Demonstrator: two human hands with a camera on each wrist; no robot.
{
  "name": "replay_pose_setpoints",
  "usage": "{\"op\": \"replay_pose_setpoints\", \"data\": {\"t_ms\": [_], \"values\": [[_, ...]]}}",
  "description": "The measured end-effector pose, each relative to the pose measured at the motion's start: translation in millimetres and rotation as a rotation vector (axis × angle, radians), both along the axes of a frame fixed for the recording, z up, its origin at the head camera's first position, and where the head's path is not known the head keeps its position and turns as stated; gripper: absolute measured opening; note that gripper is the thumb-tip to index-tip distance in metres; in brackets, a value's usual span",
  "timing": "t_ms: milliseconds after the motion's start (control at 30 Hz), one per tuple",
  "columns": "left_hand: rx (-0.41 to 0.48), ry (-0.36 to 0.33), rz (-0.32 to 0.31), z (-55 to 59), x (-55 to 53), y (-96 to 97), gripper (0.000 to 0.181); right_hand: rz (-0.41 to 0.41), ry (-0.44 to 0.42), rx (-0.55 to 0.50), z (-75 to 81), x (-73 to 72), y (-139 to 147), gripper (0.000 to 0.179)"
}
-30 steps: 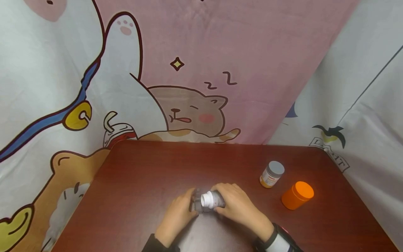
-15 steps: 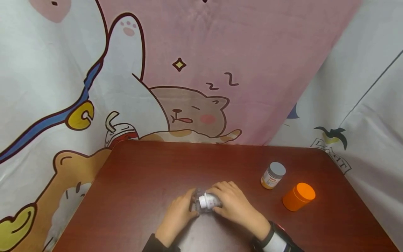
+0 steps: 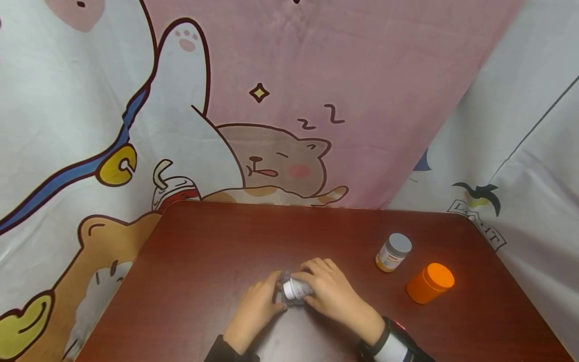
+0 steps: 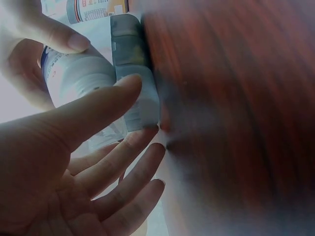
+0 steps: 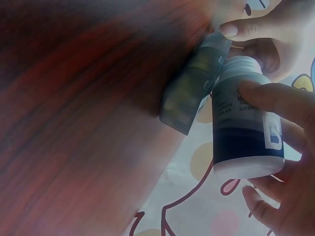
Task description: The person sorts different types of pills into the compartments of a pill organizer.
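My right hand [image 3: 332, 291] grips an uncapped white pill bottle [image 5: 248, 142] with a dark blue band. The bottle leans left, its threaded neck over a translucent grey pill organizer [image 4: 133, 54] that lies on the table. In the right wrist view the organizer [image 5: 194, 86] shows several compartments in a row. My left hand [image 3: 254, 309] holds the organizer's left end between thumb and forefinger, its other fingers loosely spread in the left wrist view. What lies inside the compartments is blurred.
On the right of the brown table [image 3: 217, 241] stand a jar [image 3: 391, 255] with a grey lid and an orange bottle [image 3: 425, 285]. A cartoon-printed cloth [image 3: 371, 90] hangs behind the table and along its sides.
My right hand has moved slightly left with the bottle, bringing its neck farther over the organizer. The left hand holds nearly still. The whole view has shifted slightly.
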State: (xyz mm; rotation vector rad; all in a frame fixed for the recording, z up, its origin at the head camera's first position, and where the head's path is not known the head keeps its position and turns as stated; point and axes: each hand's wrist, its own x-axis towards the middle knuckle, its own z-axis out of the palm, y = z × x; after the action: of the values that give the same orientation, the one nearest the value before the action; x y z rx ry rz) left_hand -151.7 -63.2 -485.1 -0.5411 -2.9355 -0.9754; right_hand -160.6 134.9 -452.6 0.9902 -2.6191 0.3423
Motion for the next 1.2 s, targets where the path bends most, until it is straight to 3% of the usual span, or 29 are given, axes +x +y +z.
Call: {"op": "replay_pose_setpoints", "data": {"t_ms": [600, 1200], "values": [[0.004, 0.020, 0.001, -1.2, -1.2, -0.5, 0.069, 0.032, 0.039, 0.030, 1.5, -3.4, -2.2, 0.053], [-0.010, -0.007, -0.001, -2.8, -1.7, -1.6, 0.072, 0.072, 0.086, 0.122, 7.9, -3.5, -6.3, 0.049]]}}
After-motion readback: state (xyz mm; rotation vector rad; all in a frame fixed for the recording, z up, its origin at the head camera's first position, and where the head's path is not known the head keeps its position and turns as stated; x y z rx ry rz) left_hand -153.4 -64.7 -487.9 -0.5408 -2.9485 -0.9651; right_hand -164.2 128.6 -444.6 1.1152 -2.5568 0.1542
